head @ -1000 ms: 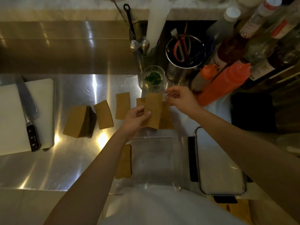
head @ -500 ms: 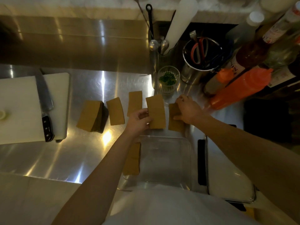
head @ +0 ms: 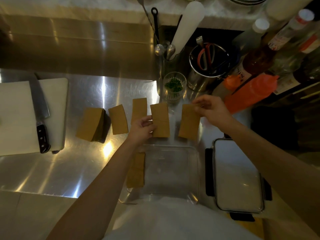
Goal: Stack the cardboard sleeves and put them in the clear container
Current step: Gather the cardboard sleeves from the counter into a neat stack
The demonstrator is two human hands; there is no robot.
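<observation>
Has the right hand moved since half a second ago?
Yes. The right hand has lifted a cardboard sleeve off the counter, now nearer the orange bottle.

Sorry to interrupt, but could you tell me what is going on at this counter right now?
A person is gathering cardboard sleeves. The left hand holds a small stack of sleeves, and the right hand pinches a single sleeve by its top edge. Two loose sleeves and a thicker pile lie on the steel counter. The clear container holds some sleeves at its left side.
</observation>
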